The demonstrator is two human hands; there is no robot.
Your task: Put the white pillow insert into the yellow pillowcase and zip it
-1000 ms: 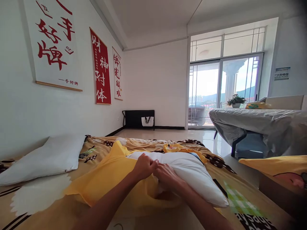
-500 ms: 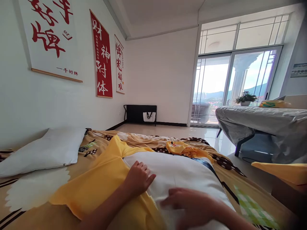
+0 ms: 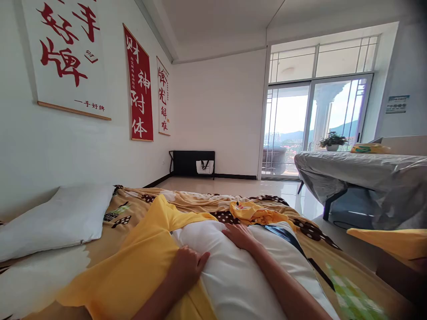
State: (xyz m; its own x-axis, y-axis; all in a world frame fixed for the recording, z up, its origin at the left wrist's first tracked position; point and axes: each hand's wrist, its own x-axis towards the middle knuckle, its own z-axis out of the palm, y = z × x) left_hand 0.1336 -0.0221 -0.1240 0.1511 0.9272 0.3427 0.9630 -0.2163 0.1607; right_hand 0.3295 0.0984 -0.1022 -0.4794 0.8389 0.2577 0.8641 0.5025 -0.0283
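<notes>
A white pillow (image 3: 240, 275) lies in front of me on the bed, half inside a yellow pillowcase (image 3: 133, 266). My left hand (image 3: 188, 266) is closed on the pillowcase's edge where it meets the pillow. My right hand (image 3: 240, 235) lies flat on the pillow's far end, fingers stretched toward a crumpled yellow cloth (image 3: 253, 212).
A second white pillow (image 3: 56, 220) rests against the wall at left on the patterned blanket (image 3: 140, 209). A table under a grey cover (image 3: 363, 171) stands at right. A yellow cushion (image 3: 393, 242) sits at the right edge. Glass doors (image 3: 313, 124) are beyond.
My right hand has moved from the near side of the pillow out to its far end. The left hand has stayed at the pillowcase edge and closed on it.
</notes>
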